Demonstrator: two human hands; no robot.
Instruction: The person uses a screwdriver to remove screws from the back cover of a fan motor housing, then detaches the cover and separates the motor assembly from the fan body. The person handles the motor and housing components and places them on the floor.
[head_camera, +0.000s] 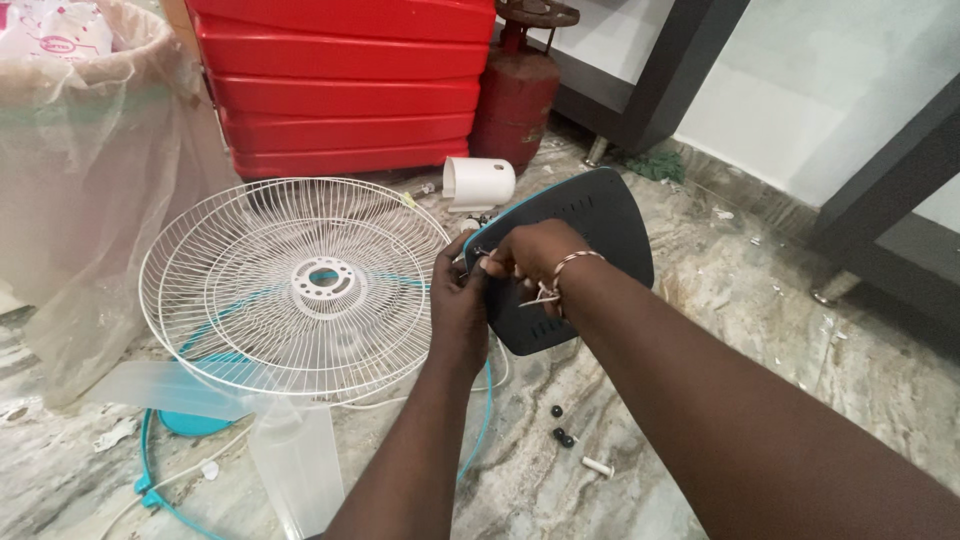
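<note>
1. Left hand (458, 300) and right hand (530, 255) meet at the upper left edge of the dark fan base (585, 255). Fingertips of both are pinched together on a small metal part (484, 252) at that edge; too small to tell what the part is.
2. Fan base is tilted up on edge, underside facing the camera, teal trim along its rim. It sits behind and right of the pinch, touching the right hand's fingers.
3. A thin bracelet (575, 260) is on the right wrist, and a white cord bit (540, 296) hangs just below that hand.
4. Just left of the grip: white wire fan guard (295, 285), lying flat, its rim nearly touching the left hand.
5. Below the grip, on the marble floor (760, 330): small black caps (562, 432) and a white plastic pin (598, 466), well apart from the hands.
6. Lower left: clear fan blades (290, 450) and teal ring (150, 470), partly under the guard.
7. Above the grip: white motor cover (478, 182), near the base's top edge.
8. Farther back: stacked red plastic chairs (345, 80) and a red gas cylinder (515, 100). Far left, a clear plastic bag (90, 170).
</note>
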